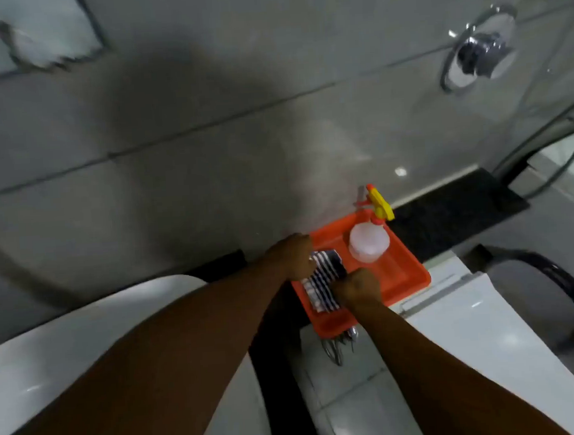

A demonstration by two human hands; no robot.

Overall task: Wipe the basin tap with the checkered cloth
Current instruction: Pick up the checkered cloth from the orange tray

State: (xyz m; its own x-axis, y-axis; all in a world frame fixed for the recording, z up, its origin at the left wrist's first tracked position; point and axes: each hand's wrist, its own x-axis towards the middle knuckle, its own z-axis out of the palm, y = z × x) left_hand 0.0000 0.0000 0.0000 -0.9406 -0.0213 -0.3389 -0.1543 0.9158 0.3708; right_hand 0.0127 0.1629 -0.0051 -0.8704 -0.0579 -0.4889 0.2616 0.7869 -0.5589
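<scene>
The checkered cloth (320, 282), dark blue and white, lies folded in an orange tray (406, 274) low in the middle of the head view. My left hand (293, 259) grips its far end, fingers curled around it. My right hand (360, 288) is clenched on its near right edge. Both forearms reach forward from the bottom of the frame. A white basin (51, 349) sits at the lower left; its tap is not visible.
A clear spray bottle (369, 241) with a yellow and orange trigger stands in the tray's far corner. A chrome wall valve (480, 52) is at the upper right. A white toilet (488, 346) with a black seat is at the right. Grey tiled wall ahead.
</scene>
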